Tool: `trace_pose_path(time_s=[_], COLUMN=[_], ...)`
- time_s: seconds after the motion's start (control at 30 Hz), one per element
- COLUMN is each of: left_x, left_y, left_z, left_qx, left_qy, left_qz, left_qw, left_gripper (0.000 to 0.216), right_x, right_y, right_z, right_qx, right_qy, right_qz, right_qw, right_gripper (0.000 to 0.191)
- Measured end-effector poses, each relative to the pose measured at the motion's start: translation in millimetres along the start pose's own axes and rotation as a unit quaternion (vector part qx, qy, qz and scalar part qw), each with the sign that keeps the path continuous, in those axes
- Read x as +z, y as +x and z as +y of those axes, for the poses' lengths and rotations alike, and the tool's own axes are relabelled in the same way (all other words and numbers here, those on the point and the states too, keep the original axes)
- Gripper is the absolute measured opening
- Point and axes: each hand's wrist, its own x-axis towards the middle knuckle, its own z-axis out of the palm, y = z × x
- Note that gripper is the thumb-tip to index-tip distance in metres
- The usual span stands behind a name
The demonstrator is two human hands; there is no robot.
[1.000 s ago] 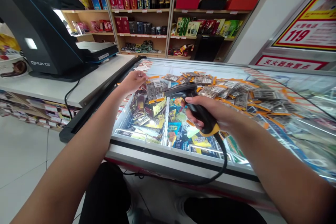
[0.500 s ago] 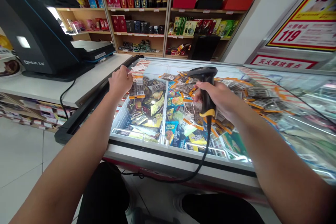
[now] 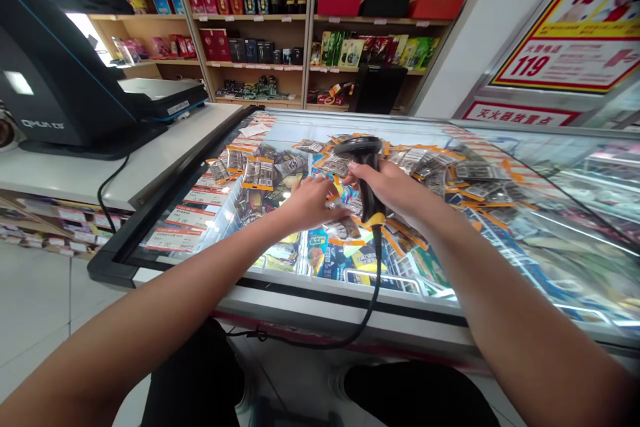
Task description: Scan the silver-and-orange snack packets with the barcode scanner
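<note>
My right hand (image 3: 395,190) grips a black handheld barcode scanner (image 3: 364,167) with a yellow collar, held upright over the glass lid of a chest freezer (image 3: 320,293); its cable (image 3: 350,333) hangs down over the front edge. My left hand (image 3: 313,203) rests on a small snack packet (image 3: 343,228) with an orange strip, just left of the scanner's handle, fingers laid over it. Several similar grey packets with orange strips (image 3: 440,163) lie spread over the lid. Two more packets (image 3: 253,172) lie apart at the left of the lid.
A black cash-register terminal (image 3: 55,80) stands on the white counter (image 3: 125,173) at the left. Wooden shelves (image 3: 300,20) with bottles, boxes and packets line the back wall. A red and yellow sign (image 3: 565,47) hangs at the right. Price labels (image 3: 185,217) line the freezer's left edge.
My left hand left a packet at the lid's left side and came right to a packet beside the scanner. The right hand lowered the scanner slightly, still upright.
</note>
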Motion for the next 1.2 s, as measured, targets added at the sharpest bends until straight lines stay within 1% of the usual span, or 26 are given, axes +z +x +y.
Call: trace_pose_path(time_s=[0.07, 0.1, 0.2, 0.3, 0.4, 0.47, 0.57, 0.63, 0.73, 0.9, 1.07, 1.2], left_x=[-12.1, -20.1, -44.1, -58.9, -63.5, -63.5, -61.8, -60.1, -57.6, -58.1, -61.2, -61.2], left_y=[0.1, 0.2, 0.6, 1.9, 4.1, 5.9, 9.1, 11.0, 12.1, 9.7, 7.7, 7.0], left_z=[-13.5, -22.4, -51.1, -74.1, -88.2, -93.6, -98.8, -101.0, -101.0, -92.5, -87.3, -87.1], left_qx=[-0.019, -0.017, 0.013, 0.021, 0.014, 0.004, -0.015, -0.033, -0.068, -0.095, -0.116, -0.099], left_qy=[-0.064, -0.095, -0.112, -0.106, -0.113, -0.128, -0.177, -0.222, -0.282, -0.374, -0.364, -0.324], left_qz=[0.012, 0.031, 0.097, 0.137, 0.147, 0.146, 0.144, 0.129, 0.096, 0.077, 0.082, 0.071], left_qw=[0.998, 0.995, 0.989, 0.985, 0.983, 0.981, 0.973, 0.966, 0.952, 0.919, 0.921, 0.938], left_gripper=[0.047, 0.045, 0.031, 0.027, 0.025, 0.025, 0.029, 0.029, 0.024, 0.024, 0.026, 0.021], right_x=[-1.0, -1.4, -1.2, 0.9, 3.6, 5.4, 7.9, 9.4, 11.1, 14.1, 15.5, 14.9], right_y=[-4.1, -6.7, -16.5, -26.2, -31.8, -33.0, -33.6, -34.0, -34.4, -33.0, -32.3, -32.8], right_z=[-3.8, -6.2, -14.5, -22.0, -25.8, -26.6, -27.5, -27.9, -26.7, -23.0, -22.9, -22.8], right_qx=[-0.015, -0.015, 0.014, 0.039, 0.020, -0.003, -0.020, -0.022, -0.022, -0.037, -0.052, -0.032], right_qy=[0.048, 0.084, 0.176, 0.182, 0.142, 0.132, 0.160, 0.178, 0.168, 0.132, 0.115, 0.139], right_qz=[-0.028, -0.057, -0.146, -0.219, -0.271, -0.279, -0.256, -0.243, -0.249, -0.280, -0.300, -0.287], right_qw=[0.998, 0.995, 0.974, 0.958, 0.952, 0.951, 0.953, 0.953, 0.954, 0.950, 0.946, 0.947], right_gripper=[0.041, 0.039, 0.033, 0.037, 0.045, 0.045, 0.035, 0.031, 0.033, 0.039, 0.042, 0.039])
